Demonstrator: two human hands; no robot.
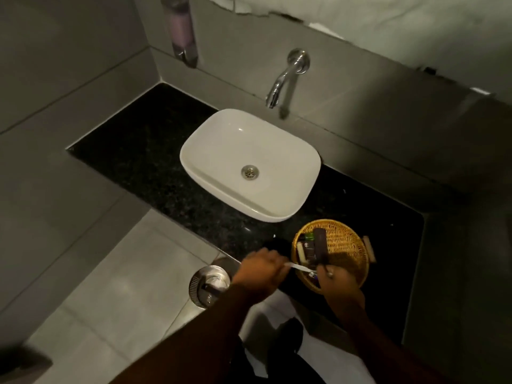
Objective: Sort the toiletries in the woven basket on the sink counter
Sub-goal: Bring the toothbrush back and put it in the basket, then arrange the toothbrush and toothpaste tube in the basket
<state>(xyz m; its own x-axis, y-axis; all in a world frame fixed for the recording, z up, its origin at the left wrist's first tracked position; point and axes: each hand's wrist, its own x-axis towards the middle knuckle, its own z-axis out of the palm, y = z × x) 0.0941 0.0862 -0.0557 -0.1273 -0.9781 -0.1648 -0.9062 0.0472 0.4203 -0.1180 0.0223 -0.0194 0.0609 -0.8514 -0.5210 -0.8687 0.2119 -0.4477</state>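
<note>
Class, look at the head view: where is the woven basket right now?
The basket sits on the black counter, lower right of centre, just right of and nearer than the white sink; the right hand is over its near edge.

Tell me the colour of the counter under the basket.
Black with fine pale speckles, like polished granite: the counter shows best in the head view, left of the sink.

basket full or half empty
Half empty: the woven basket has toiletries packed along its left side, and bare weave shows on the right.
</note>
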